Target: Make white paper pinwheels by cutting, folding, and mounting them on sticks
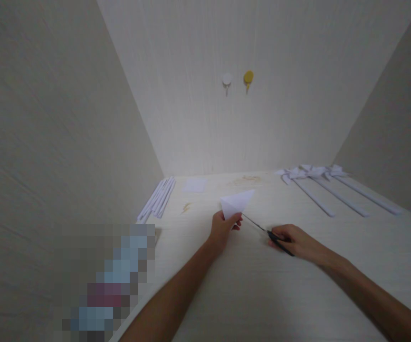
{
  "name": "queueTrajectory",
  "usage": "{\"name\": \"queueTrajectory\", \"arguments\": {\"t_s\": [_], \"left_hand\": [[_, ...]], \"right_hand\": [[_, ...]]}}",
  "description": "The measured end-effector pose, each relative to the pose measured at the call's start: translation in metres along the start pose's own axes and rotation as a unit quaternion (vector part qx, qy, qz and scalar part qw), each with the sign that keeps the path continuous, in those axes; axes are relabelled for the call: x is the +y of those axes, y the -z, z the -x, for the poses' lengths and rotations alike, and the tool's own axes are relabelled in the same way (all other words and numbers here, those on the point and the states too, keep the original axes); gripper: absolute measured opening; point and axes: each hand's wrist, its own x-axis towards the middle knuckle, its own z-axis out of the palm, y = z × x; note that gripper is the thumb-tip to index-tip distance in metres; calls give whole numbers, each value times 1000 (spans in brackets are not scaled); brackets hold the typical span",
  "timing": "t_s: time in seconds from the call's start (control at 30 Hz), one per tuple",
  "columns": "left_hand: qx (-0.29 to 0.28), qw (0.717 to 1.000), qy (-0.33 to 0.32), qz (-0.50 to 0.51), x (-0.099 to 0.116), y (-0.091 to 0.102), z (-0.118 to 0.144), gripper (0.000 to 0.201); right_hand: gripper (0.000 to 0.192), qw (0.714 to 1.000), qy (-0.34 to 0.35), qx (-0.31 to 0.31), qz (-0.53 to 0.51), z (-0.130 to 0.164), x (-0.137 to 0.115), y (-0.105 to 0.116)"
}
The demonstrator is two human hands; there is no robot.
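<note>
A folded white paper (235, 202) is pinched between thumb and fingers of the left hand (223, 226) over the table (248, 294). Toward the paper's four o'clock, black-handled scissors (275, 238) are gripped by the curled right hand (296, 241), their tip held at its lower edge.

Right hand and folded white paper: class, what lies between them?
In the head view, the slim blade of what look like black-handled scissors stretches from the right hand toward the folded white paper.
</note>
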Motion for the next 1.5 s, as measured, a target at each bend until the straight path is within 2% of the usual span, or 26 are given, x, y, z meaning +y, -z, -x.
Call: {"name": "queueTrajectory", "arguments": {"t_s": [0.63, 1.03, 1.5], "left_hand": [[-4, 1000, -1, 4, 0, -1, 0, 15], [-2, 1000, 5, 6, 3, -2, 2, 12], [-3, 1000, 5, 7, 1, -1, 1, 13]], "right_hand": [[36, 1000, -3, -1, 16, 1, -2, 0], [31, 999, 15, -4, 38, 1, 2, 0], [32, 998, 10, -2, 59, 3, -4, 2]]}}
